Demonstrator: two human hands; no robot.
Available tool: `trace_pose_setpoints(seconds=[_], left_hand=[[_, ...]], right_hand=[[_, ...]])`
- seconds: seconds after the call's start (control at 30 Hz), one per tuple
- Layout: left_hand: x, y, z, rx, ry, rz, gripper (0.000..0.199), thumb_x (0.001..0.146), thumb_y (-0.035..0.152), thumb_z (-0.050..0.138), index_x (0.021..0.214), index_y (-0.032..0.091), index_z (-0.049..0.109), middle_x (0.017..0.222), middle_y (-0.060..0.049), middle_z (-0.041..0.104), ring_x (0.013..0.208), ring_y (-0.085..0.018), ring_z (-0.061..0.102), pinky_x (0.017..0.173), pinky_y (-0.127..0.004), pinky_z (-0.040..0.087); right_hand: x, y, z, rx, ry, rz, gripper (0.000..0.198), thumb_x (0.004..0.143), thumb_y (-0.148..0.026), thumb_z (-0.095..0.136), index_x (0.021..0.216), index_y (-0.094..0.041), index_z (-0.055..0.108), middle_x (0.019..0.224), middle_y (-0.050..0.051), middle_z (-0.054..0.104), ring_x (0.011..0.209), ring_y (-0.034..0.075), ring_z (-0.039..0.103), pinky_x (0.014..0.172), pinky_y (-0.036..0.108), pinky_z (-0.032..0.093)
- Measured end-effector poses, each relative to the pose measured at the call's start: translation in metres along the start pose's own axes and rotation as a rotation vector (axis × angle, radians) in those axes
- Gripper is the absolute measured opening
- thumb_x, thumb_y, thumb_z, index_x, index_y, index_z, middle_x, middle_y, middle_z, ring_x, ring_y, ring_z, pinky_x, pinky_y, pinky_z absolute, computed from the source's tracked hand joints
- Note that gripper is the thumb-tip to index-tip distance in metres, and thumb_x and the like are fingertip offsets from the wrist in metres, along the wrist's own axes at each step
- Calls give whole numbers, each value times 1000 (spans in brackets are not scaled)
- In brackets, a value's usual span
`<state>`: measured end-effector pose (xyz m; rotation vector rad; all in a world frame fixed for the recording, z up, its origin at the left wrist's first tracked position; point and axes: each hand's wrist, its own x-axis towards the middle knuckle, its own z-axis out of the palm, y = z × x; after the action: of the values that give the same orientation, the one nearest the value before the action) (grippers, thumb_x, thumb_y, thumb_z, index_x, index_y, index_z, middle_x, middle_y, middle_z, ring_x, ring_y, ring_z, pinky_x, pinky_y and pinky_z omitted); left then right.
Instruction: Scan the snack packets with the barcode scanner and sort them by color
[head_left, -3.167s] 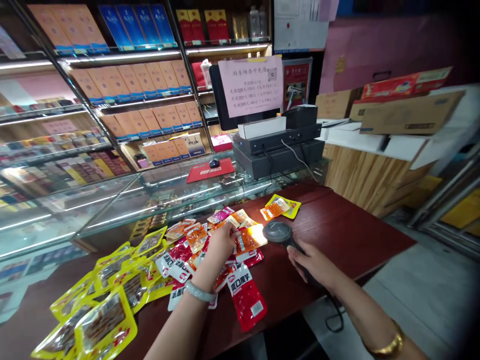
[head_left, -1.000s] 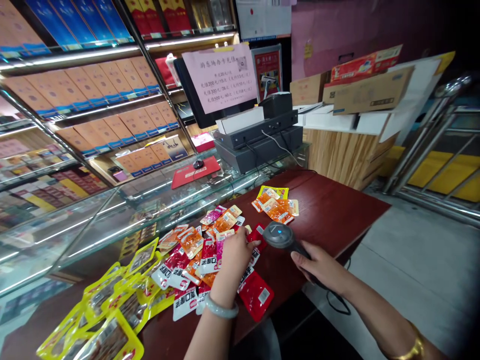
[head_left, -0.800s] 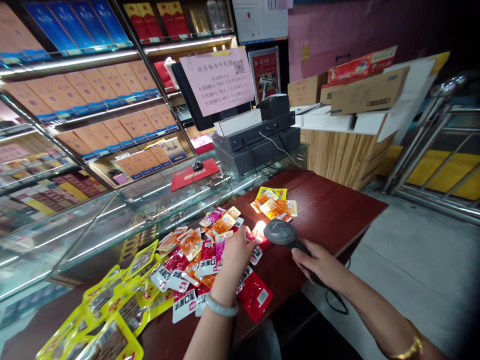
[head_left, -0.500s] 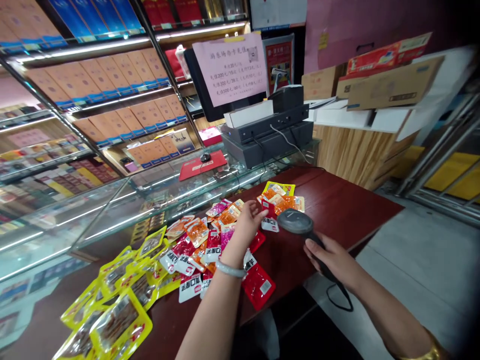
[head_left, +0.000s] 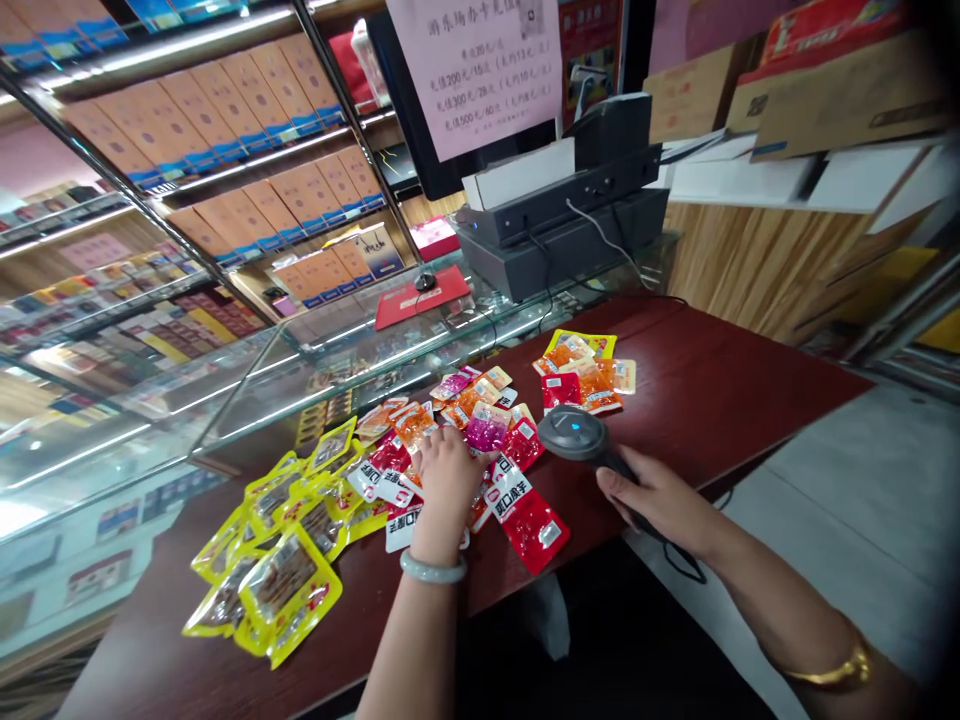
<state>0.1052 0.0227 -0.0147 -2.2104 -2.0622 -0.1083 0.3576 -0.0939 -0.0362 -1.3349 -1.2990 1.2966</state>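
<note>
Scanner (head_left: 574,433): black plastic handheld, blue light showing, raised over the dark red wooden tabletop (head_left: 712,400).
Right hand (head_left: 660,490): wrapped around the scanner's handle.
Left hand (head_left: 450,465): back to the scanner's left, fingers loosely curled over packets; whether it grips one, I cannot tell.
Red packet (head_left: 561,391): glossy foil, at the left fingertips moments ago, now lying just beyond the scanner among orange packets (head_left: 596,383); apparently one more moved across.
Mixed heap (head_left: 487,428): red, orange and purple foil packets left of the scanner, seemingly many left to handle.
Yellow-edged plastic pouches (head_left: 281,575): farther left of the scanner.

Red packet (head_left: 561,389) now at far pile (head_left: 594,378)
</note>
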Motion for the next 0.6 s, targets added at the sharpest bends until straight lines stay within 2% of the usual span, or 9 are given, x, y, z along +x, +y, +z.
trace_pose_setpoints(seconds=[0.1,0.17,0.27,0.33,0.47,0.6], left_hand=[[4,2,-4,-145,13,-62,39,88,47,59,110,16,54,97,-15,68,101,-33,63,89,-43,42],[5,7,-6,-344,-12,-96,39,86,46,62,112,18,51,89,-9,68,87,-28,65,78,-36,44],[4,20,-2,-671,-85,-57,39,81,46,67,106,21,51,81,-2,65,73,-21,63,65,-28,40],[3,30,5,-798,-119,-3,38,79,45,69,103,21,52,74,1,60,66,-18,59,61,-26,37],[2,42,17,-880,-115,26,40,76,47,70,101,21,53,68,4,55,60,-16,54,59,-25,34],[5,40,20,-881,-69,9,41,76,50,70,99,21,52,67,5,52,60,-15,51,59,-25,32]], right_hand=[[-2,2,1,-1,6,-2,40,92,-60,54,92,-20,53,57,-6,48,46,10,46,45,23,36],[-3,0,1,3,15,-16,41,91,-61,55,91,-20,53,57,-6,48,46,10,46,45,23,36],[-3,-10,-1,30,27,-40,43,91,-62,55,90,-19,52,59,-6,48,47,10,45,46,23,36],[-2,-16,-3,51,28,-57,44,90,-62,55,93,-19,52,59,-6,49,47,9,44,46,23,36],[1,-19,-9,48,35,-83,45,90,-63,55,95,-18,53,58,-7,48,45,10,44,45,23,36],[1,-11,-15,94,81,-57,44,90,-63,55,91,-19,51,59,-7,47,45,9,44,45,22,36]])
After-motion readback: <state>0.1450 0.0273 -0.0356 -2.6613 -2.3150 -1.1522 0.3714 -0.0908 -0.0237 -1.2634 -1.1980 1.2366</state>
